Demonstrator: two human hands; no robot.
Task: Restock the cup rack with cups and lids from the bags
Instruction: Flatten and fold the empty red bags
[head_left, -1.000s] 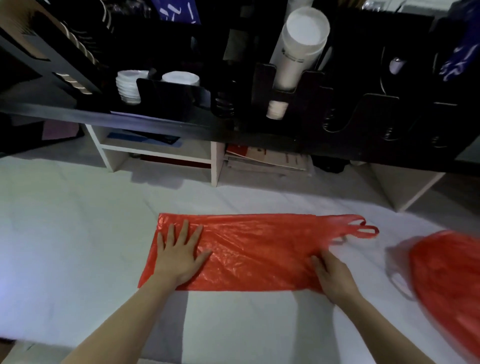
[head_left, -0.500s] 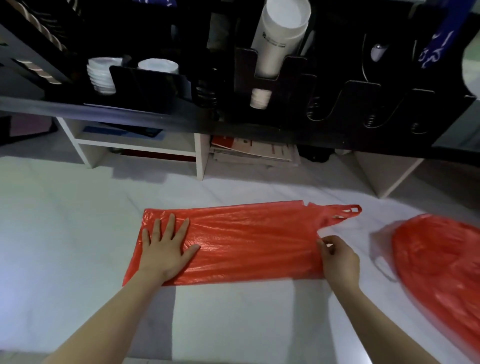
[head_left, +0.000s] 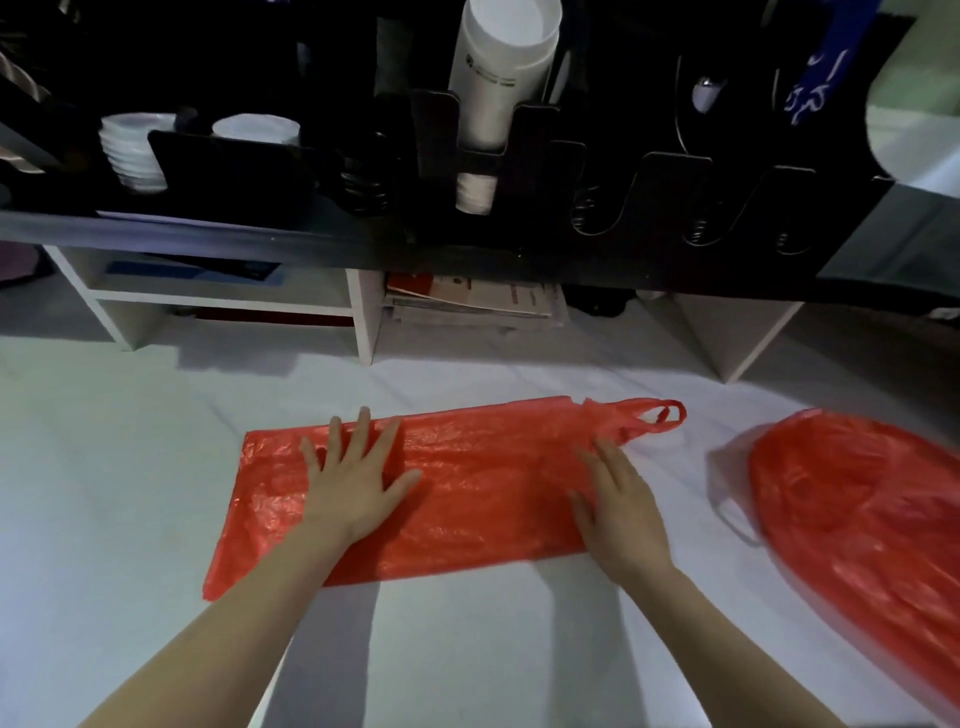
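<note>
Red bag | left grip splayed, pressing it | right grip straight-fingered, pressing it

Surface: in front of you lies a white, faintly creased sheet-covered surface.
Flat bag: a flat red bag lies spread on the sheet right before you, with its handles pointing to your right.
Full bag: a bulging red bag lies on the sheet to your right, apart from the flat one.
Shelf unit: the white shelf unit stands on the far side of the sheet, and a stack of papers lies in its middle bay.
Black top: the black top sits over the unit and carries the cup rack.
</note>
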